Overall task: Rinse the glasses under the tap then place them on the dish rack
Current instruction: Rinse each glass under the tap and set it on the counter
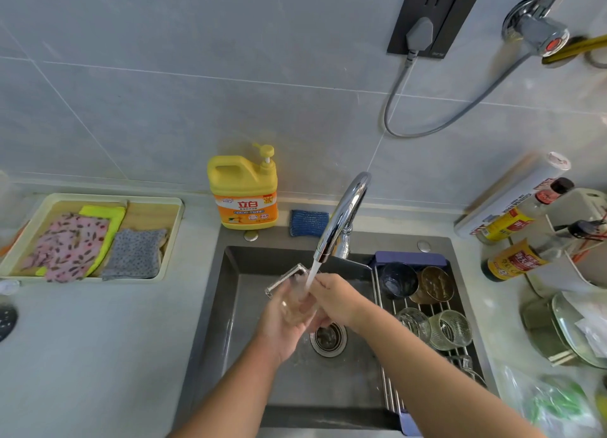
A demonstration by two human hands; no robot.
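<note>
Over the middle of the dark, square-cornered steel sink [249,339], a clear glass [295,306] sits tilted under the white stream from the curved chrome tap [345,214]. The left hand [279,329] cups it from below, its grip wrapped round the smooth wall. The right hand [335,299] lies against the glass's far side with fingers bent; water and blur hide whether that grip clasps the glass or only touches it.

Across the sink's right side lies a dish rack [391,388] of thin metal rods. On it lie a dark glass [397,280], an amber patterned glass [433,285] and two clear ribbed glasses [450,329]. Behind the sink stand a yellow plastic detergent bottle [243,194] and a blue knitted scrubber [308,222].
</note>
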